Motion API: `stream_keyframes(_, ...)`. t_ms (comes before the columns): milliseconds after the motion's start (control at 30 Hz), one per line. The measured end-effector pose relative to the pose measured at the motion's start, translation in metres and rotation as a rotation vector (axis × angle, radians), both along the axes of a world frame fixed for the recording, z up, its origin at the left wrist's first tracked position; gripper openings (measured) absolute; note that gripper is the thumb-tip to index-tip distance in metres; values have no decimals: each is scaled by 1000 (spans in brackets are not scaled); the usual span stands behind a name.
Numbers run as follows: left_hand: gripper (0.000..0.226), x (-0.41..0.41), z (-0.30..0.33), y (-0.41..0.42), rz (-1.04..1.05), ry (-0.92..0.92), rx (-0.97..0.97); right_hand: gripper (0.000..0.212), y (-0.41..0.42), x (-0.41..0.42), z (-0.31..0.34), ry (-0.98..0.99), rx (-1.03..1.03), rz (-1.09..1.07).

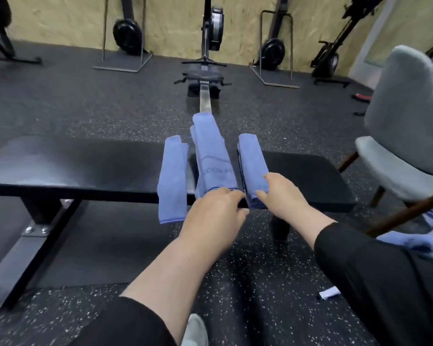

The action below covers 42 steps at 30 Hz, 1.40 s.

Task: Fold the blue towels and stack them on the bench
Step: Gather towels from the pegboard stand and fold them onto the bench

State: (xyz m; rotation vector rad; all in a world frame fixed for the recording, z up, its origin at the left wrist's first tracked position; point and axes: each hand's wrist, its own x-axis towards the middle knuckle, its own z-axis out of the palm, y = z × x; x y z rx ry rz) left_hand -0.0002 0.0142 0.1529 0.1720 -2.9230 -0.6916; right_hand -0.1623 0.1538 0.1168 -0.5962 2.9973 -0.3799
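Three folded blue towels lie side by side across the black bench (73, 168). The left towel (173, 178) hangs over the bench's near edge. The middle towel (211, 156) is long, bears a printed logo and reaches past the far edge. My left hand (214, 211) rests on its near end, fingers bent over the cloth. The right towel (253, 166) is a compact fold. My right hand (280, 193) touches its near end with fingers spread, thumb at the towel's front edge. More unfolded blue towel cloth (418, 240) lies low at the right.
A grey upholstered chair (405, 126) with wooden legs stands at the right, close to the bench end. A rowing machine (206, 68) runs away behind the bench. Other exercise machines line the far wall. A small white scrap (329, 293) lies on the speckled rubber floor.
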Motion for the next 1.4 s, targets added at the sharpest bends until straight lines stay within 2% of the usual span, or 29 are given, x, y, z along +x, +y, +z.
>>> stream_keyframes(67, 25, -1, 1, -5, 1, 4, 7, 52, -12, -14, -12, 25, 41, -7)
stream_keyframes(200, 30, -1, 3, -5, -16, -29, 14, 59, -30, -33, -41, 11, 124, 13)
stream_keyframes(267, 27, -3, 4, -4, -3, -12, 19, 49, -34, -36, -50, 21, 156, 3)
stream_keyframes(433, 25, -7, 8, 2, 19, 2, 44, 8, -34, -40, -56, 143, 158, -9)
stream_keyframes(467, 26, -7, 9, 3, 21, -1, 47, 7, -33, -41, -52, 133, 147, -13)
stream_keyframes(567, 29, -7, 12, 7, 21, -15, 43, 9, -27, -52, -31, 163, 97, -39)
stream_keyframes(633, 33, -8, 14, 9, 24, -31, 45, 23, -17, -61, -3, 236, 29, -59)
stream_keyframes(733, 35, -9, 19, 14, 41, -11, 71, 37, 5, -63, 59, 336, -79, -84)
stream_keyframes(833, 41, -12, 28, 23, 53, 55, 177, 39, 36, -54, 127, 403, -108, -46)
stream_keyframes(967, 62, -18, 38, 51, 11, 258, 268, 39, 82, -2, 195, 315, -59, 54)
stream_keyframes(1067, 72, -23, 45, 88, -84, 243, 457, 40, 119, 54, 219, 223, -11, 142)
stream_keyframes(1100, 65, -25, 46, 102, -128, 192, 555, 40, 131, 71, 223, 193, -15, 159)
stream_keyframes(1167, 23, -24, 46, 130, -239, 101, 641, 43, 159, 98, 224, 137, -46, 161)
stream_keyframes(1200, 22, -21, 47, 145, -291, 95, 634, 45, 175, 108, 223, 111, -61, 148)
stream_keyframes(1267, 39, -14, 45, 170, -376, 54, 609, 46, 210, 122, 216, 71, -72, 119)
stream_keyframes(1400, 35, -2, 43, 204, -485, 75, 561, 50, 276, 150, 202, -11, -97, 95)
